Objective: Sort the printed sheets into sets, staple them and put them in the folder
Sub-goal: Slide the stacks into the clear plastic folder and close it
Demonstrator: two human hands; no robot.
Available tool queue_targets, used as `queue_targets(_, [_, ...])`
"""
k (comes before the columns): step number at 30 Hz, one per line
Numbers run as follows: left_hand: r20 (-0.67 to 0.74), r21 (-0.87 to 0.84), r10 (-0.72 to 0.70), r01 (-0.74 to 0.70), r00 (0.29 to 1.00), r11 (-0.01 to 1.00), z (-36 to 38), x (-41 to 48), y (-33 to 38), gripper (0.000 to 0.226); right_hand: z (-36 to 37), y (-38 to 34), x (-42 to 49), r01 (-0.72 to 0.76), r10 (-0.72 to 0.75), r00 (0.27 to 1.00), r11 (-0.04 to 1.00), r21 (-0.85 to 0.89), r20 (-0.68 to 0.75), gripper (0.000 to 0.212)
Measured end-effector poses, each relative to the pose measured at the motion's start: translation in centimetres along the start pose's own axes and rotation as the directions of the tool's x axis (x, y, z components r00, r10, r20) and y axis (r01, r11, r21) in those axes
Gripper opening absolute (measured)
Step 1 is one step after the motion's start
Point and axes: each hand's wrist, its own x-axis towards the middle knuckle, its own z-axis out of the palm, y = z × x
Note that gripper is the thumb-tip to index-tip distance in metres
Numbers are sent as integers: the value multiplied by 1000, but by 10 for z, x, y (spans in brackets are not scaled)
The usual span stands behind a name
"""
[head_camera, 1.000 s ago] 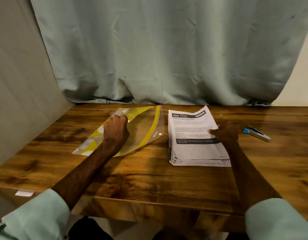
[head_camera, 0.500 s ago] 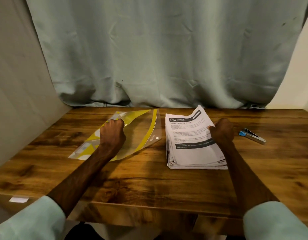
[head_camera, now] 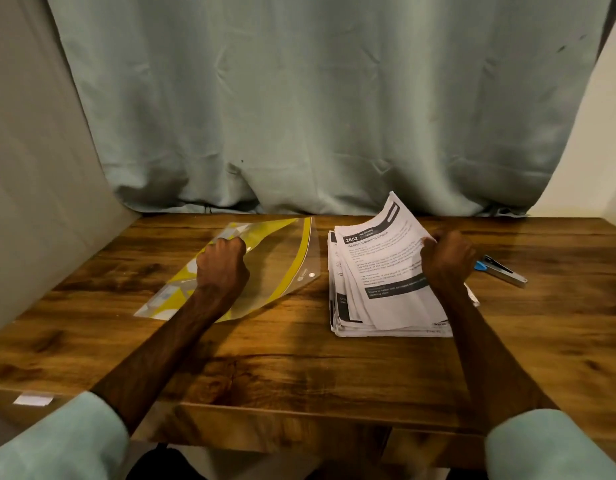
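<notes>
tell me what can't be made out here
All head view:
- Top sheet body text: too small and blurred; only the heading reads.
- Stack below: covered by upper sheets, count unknown.
- Stapler: near end hidden behind right hand.
- Left hand fingers: curled out of sight on the folder; grip unclear.

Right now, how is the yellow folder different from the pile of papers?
The folder is see-through with yellow bits; the pile of sheets is white with black print. The folder is thin; the pile of sheets is thick, and its top sheets are bent up where the right hand grips them. Both lie side by side on the wooden table, and the curled left hand is on the folder.
</notes>
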Motion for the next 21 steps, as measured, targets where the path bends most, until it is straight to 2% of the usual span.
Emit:
queue_targets(5, [10, -5, -15, 15, 1000, 1000, 0, 2, -2, 11, -3, -6, -11, 96, -92, 995, 985, 141, -33, 25])
queue_targets(7, [9, -1, -16, 16, 1000, 1000, -1, 1, -1, 10, 0, -9, -11, 105, -99, 994, 971, 214, -37, 21])
queue_targets(9, [4, -4, -14, 14, 1000, 1000, -3, 0, 0, 9, 4, -8, -8, 85, -86, 996, 970, 230, -10, 26])
queue_targets(15, [-1, -6, -6, 6, 1000, 1000, -7, -1, -2, 21, 9, -1, 19, -11, -16, 965, 995, 100, 263, 34])
queue_targets(18, [-3, -13, -17, 17, 1000, 1000, -7, -1, -3, 14, 8, 0, 27, -20, -8, 920, 998, 67, 391, 43])
queue_targets(21, [-2, 2, -25, 25, 1000, 1000, -6, -1, -2, 13, 13, 3, 30, -27, -10, 907, 996, 83, 421, 48])
